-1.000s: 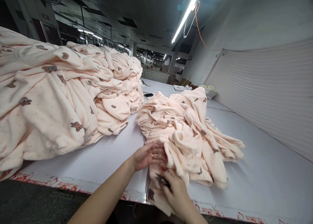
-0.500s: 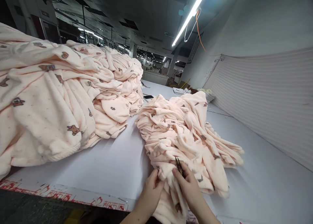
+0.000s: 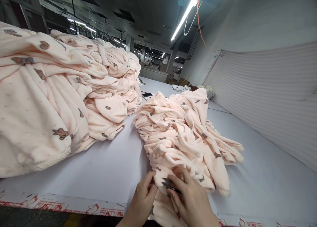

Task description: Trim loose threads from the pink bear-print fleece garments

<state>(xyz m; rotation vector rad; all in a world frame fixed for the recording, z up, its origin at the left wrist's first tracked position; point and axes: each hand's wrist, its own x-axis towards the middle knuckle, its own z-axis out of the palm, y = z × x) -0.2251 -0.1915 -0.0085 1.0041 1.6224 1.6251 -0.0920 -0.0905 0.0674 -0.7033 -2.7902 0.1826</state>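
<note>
A heap of peach fleece garments [image 3: 183, 134] with small brown bear prints lies on the white table [image 3: 109, 167] in front of me. My left hand [image 3: 141, 200] pinches the near edge of the lowest garment, fingers closed on the fabric. My right hand [image 3: 192, 200] rests on the same garment just to the right and holds small dark thread snips [image 3: 170, 184], blades pointing left toward my left hand. Both hands sit at the table's front edge.
A much larger stack of the same peach garments [image 3: 56, 91] fills the left side of the table. A dark phone [image 3: 147, 94] lies behind the heaps. Folded pale cloth [image 3: 205, 90] sits far back by the corrugated wall [image 3: 272, 95].
My left hand drew back from on top of the heap to its near edge. The right hand rose from the table edge onto the garment, and the snips turned from upright to pointing left.
</note>
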